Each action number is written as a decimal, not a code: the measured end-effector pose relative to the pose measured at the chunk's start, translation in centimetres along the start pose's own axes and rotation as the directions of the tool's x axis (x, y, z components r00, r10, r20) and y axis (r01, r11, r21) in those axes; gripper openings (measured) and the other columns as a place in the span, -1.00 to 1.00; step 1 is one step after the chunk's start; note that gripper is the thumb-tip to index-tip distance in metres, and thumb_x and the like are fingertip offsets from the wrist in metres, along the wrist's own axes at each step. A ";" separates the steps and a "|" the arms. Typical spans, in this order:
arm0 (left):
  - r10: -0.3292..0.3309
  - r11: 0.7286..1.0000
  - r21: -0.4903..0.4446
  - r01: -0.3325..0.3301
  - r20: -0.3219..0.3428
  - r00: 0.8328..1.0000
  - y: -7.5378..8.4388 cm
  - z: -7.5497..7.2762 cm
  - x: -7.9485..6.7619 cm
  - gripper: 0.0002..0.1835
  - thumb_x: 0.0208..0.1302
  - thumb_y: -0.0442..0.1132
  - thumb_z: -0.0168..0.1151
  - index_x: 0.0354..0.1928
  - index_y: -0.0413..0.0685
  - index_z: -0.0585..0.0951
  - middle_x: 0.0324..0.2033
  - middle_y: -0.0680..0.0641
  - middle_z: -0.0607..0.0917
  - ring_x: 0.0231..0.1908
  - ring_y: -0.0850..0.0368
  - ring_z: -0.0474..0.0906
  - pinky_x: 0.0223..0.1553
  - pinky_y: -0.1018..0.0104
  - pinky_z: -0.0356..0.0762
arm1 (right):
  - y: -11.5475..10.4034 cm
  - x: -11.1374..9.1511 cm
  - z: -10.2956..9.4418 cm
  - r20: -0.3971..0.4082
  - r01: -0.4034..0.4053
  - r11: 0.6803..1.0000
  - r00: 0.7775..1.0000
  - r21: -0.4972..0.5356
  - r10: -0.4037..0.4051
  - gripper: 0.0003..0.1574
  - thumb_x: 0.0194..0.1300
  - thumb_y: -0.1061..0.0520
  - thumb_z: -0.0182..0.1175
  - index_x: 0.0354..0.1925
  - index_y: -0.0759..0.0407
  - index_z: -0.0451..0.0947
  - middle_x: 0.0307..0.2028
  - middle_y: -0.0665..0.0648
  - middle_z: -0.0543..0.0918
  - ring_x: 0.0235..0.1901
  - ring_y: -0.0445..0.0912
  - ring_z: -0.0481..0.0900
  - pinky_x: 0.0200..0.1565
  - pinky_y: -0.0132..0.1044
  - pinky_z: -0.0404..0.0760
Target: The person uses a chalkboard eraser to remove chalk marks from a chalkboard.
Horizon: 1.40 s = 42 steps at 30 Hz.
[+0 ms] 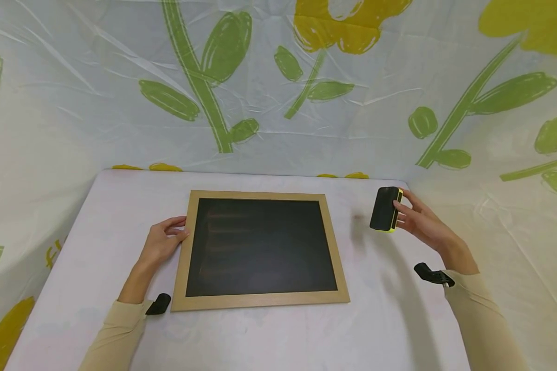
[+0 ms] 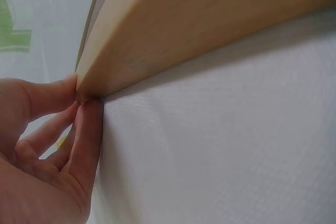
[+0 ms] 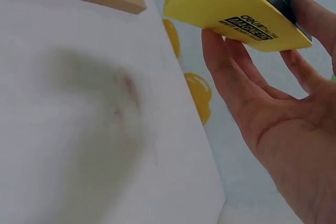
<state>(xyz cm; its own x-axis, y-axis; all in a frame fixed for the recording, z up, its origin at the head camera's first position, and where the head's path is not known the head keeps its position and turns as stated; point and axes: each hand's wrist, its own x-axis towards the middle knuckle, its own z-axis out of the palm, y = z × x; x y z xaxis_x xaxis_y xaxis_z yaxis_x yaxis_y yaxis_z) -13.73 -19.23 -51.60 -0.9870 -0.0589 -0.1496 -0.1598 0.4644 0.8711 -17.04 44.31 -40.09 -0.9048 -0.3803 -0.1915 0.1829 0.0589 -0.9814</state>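
Note:
A chalkboard with a black face and a pale wooden frame lies on the white-covered table. At its left edge, my left hand pinches the frame between thumb and fingertips, seen close up in the left wrist view. My right hand holds a yellow and black magnetic whiteboard eraser raised above the table, right of the chalkboard. The right wrist view shows printed lettering on the eraser's yellow side, with the thumb on the dark part and fingers under the yellow part.
Faint brownish streaks mark the board's upper left. The table has a white cover with a reddish smudge near its right side. A hanging sheet with printed flowers surrounds the table's back and sides.

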 end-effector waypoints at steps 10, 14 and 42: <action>-0.012 1.000 0.000 0.012 0.003 1.000 0.1 0.0 -0.1 -0.50 0.45 -0.25 0.27 0.36 -0.29 0.50 0.15 -0.35 0.65 0.06 -0.20 0.61 -0.01 0.19 0.45 | 3.6 0.1 -1.0 -0.073 -0.171 0.956 0.985 -0.239 0.158 -0.24 0.67 0.12 -0.08 0.59 0.08 -0.20 0.21 0.04 0.44 0.07 -0.27 0.62 0.08 -0.43 0.55; -0.014 1.000 0.003 0.014 0.003 1.000 0.0 0.2 -0.1 -0.50 0.45 -0.24 0.27 0.36 -0.27 0.51 0.17 -0.33 0.64 0.04 -0.17 0.61 -0.06 0.29 0.44 | 4.6 0.4 -1.1 -0.091 -0.192 0.936 0.981 -0.296 0.173 -0.19 0.66 0.07 -0.04 0.61 0.18 -0.21 0.32 0.31 0.31 0.07 -0.31 0.60 0.09 -0.47 0.52; 0.017 1.000 -0.020 -0.017 -0.014 1.000 -0.2 0.0 0.1 -0.51 0.43 -0.28 0.29 0.34 -0.30 0.52 0.15 -0.34 0.65 -0.05 -0.09 0.62 -0.20 0.52 0.41 | 4.9 1.2 -1.8 -0.172 -0.178 0.789 0.981 -0.588 0.093 -0.40 0.63 0.10 0.03 0.38 0.52 0.30 0.27 0.59 0.44 -0.05 -0.23 0.62 -0.03 -0.43 0.61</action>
<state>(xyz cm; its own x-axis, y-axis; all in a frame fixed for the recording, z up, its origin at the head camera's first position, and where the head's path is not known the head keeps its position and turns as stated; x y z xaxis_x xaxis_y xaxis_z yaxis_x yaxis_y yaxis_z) -13.77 -19.28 -51.77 -0.9897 -0.0638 -0.1285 -0.1434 0.4473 0.8828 -17.93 45.75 -45.20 -0.9365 -0.2088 -0.2817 0.0790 0.6572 -0.7496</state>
